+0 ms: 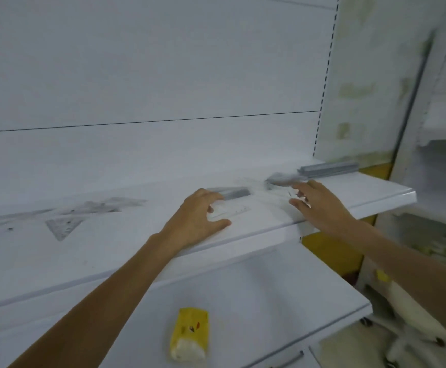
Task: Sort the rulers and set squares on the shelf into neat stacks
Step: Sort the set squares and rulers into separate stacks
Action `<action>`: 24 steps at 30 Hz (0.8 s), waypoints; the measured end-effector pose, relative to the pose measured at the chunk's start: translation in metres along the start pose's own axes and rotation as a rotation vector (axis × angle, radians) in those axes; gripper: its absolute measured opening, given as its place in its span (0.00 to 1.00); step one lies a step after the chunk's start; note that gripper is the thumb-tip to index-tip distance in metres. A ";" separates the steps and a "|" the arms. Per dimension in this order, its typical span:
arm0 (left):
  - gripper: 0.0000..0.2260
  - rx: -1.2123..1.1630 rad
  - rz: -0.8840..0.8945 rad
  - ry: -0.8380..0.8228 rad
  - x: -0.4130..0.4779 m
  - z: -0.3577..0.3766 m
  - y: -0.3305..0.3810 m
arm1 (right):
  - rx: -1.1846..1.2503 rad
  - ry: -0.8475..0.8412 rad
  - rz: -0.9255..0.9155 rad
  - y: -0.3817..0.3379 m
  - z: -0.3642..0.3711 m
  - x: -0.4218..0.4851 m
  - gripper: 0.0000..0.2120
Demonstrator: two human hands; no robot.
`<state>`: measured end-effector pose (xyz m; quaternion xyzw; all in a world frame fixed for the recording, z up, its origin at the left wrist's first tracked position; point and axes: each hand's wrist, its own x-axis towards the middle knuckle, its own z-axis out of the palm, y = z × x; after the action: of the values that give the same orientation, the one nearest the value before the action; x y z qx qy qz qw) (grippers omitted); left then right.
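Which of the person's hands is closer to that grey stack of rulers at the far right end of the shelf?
Right. The right hand is just left of the ruler stack; the left hand sits farther left along the shelf.

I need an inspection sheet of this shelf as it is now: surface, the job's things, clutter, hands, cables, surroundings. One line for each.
Surface: white shelf; the picture is blurred.
Job's things: grey stack of rulers at the back right; looser pile in front of it; small stack by the left hand; clear ruler flat between the hands; set squares scattered on the left.
Clutter: yellow packet on the lower shelf.
Hands: left hand curled at the clear ruler's end; right hand spread near the looser pile; grip unclear for both.
Cables: nothing seen.
Surroundings: white back panel; slotted upright; neighbouring shelves on the right.
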<state>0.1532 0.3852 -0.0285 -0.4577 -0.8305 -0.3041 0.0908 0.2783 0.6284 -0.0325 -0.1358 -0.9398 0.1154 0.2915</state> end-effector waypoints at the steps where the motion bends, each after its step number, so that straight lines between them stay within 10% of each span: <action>1: 0.24 0.007 0.013 -0.007 0.009 0.013 0.011 | 0.000 0.001 0.022 0.019 -0.007 -0.002 0.17; 24: 0.24 0.121 0.147 -0.080 0.183 0.145 0.110 | -0.061 0.087 0.143 0.227 -0.051 0.051 0.16</action>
<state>0.1583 0.6430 -0.0189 -0.5228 -0.8147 -0.2271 0.1071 0.3104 0.8647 -0.0327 -0.2161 -0.9173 0.1011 0.3188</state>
